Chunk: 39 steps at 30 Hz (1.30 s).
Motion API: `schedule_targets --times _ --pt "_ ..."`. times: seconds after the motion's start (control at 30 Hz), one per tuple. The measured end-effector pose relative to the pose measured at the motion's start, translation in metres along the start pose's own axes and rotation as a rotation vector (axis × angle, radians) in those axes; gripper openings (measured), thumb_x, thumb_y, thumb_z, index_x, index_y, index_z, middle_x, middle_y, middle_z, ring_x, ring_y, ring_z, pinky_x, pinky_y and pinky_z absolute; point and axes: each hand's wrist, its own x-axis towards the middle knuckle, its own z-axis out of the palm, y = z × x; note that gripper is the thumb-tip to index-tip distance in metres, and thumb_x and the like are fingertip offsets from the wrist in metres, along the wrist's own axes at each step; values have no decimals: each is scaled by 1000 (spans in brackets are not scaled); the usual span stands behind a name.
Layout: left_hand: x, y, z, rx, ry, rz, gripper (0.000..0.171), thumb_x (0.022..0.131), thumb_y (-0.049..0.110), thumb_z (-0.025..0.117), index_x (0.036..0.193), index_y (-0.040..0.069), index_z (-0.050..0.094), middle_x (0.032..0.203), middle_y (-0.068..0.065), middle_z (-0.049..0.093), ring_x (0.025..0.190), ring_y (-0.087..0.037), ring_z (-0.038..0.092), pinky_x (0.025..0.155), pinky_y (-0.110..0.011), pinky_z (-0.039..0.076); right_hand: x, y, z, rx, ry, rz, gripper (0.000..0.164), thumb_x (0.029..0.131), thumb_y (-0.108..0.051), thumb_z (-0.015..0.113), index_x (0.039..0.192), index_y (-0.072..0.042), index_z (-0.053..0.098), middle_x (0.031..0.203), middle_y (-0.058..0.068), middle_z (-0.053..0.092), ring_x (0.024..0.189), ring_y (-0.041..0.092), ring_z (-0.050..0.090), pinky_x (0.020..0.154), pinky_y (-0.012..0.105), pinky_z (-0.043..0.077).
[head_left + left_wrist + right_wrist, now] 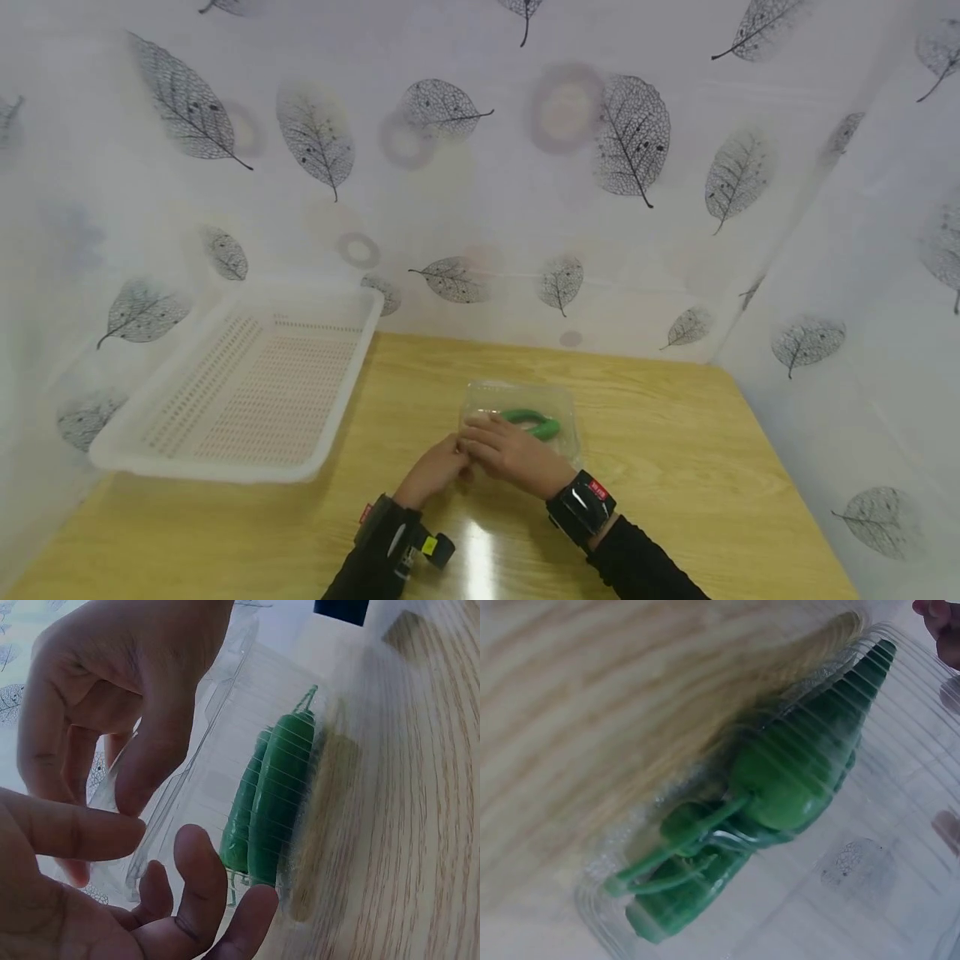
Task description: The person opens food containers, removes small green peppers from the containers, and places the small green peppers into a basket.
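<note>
The right hand (pixel 517 454) lies over the near-left part of the clear plastic box (pixel 564 398), its thumb and fingers bent about the edge and pinching it. The left hand (pixel 433 473) is at the same near-left corner, just beside the other; in the left wrist view its fingers are part-bent with a narrow gap to the thumb, and whether it grips the edge cannot be told. Green peppers (pixel 281 780), at least two, lie inside the box, visible through its ribbed wall, stems attached. The box is on the wood-grain table (pixel 660 467). A white perforated basket (pixel 348 383) is to the left, well apart from the box. A pale backdrop (pixel 480 217) printed with dark skeleton leaves is behind the table
</note>
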Motion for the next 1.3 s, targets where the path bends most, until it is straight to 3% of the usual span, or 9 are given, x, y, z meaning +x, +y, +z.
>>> schedule_targets --times 0.33,0.43,0.7,1.0,1.2,1.3 --pt "1 -1 -2 38 -26 2 32 93 23 48 111 -1 59 94 -11 66 86 -21 61 71 -33 45 -5 -3 3 45 33 55 57 71 -12 79 123 -5 58 126 9 60 122 23 54 103 42 43" --pt "2 -1 -2 35 -27 4 31 93 22 49 110 -1 60 90 -10 66 83 -19 60 71 -33 45 -9 -5 2 37 4 89 61 73 -11 77 129 -8 54 131 9 57 125 23 52 105 43 41" --pt "2 0 -2 20 -19 22 19 91 14 49 84 -2 56 77 -13 63 68 -16 51 59 -25 34 -27 -8 -5 -62 -127 220 81 70 -4 78 141 -21 42 148 8 40 134 27 42 108 51 35" --pt "0 1 -4 6 -24 34 18 93 11 48 87 -3 58 72 -10 61 67 -15 51 59 -24 34 -47 -9 -8 -122 -130 380 66 83 -17 67 143 -21 39 145 11 44 130 32 46 99 61 39" --pt "0 0 -5 -6 -16 30 19 92 8 48 85 -6 58 70 -7 58 66 -15 50 61 -24 34 -65 -10 -15 -173 -151 529 71 78 -12 72 141 -20 41 145 14 41 132 38 41 96 65 39" --pt "0 0 -4 -10 -22 15 19 92 9 48 84 -6 58 69 -6 57 66 -15 49 62 -24 34 -70 -10 -17 -155 -168 607 65 82 -17 69 141 -22 42 145 20 39 130 44 40 92 64 42"
